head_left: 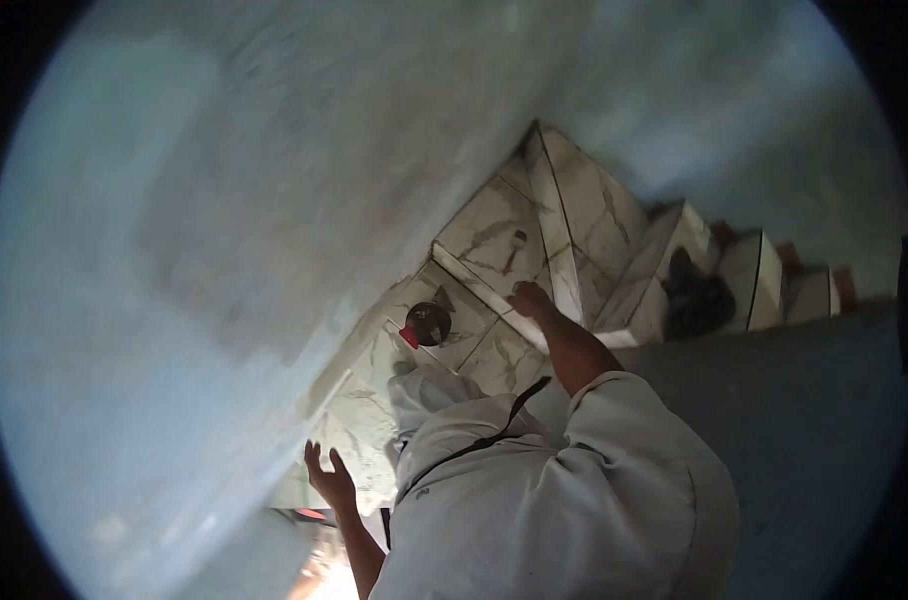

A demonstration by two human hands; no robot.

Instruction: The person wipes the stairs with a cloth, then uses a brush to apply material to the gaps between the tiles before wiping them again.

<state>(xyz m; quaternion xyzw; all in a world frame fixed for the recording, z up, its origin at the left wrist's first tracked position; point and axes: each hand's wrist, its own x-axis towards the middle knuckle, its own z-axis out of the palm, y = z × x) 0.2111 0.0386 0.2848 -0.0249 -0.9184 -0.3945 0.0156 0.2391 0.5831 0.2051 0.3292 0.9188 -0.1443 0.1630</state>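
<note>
My right hand (530, 299) is over a tiled stair step (479, 225), its fingers curled together; what they hold, if anything, is too small to make out. Just beyond it a small brush (515, 249) with a reddish handle lies on that step. On the step below, a dark round bowl (429, 325) stands beside a red object (409, 337), with a grey pointed tool (442, 297) at its edge. My left hand (331, 478) is at the lower left near the wall, fingers spread, holding nothing.
Marble-patterned stairs turn and rise to the right, where a dark bundle (698, 295) lies on a step. A blue-grey plastered wall (224, 200) borders the left side, and another wall (754, 110) runs behind the stairs. Bright light shows at the bottom left.
</note>
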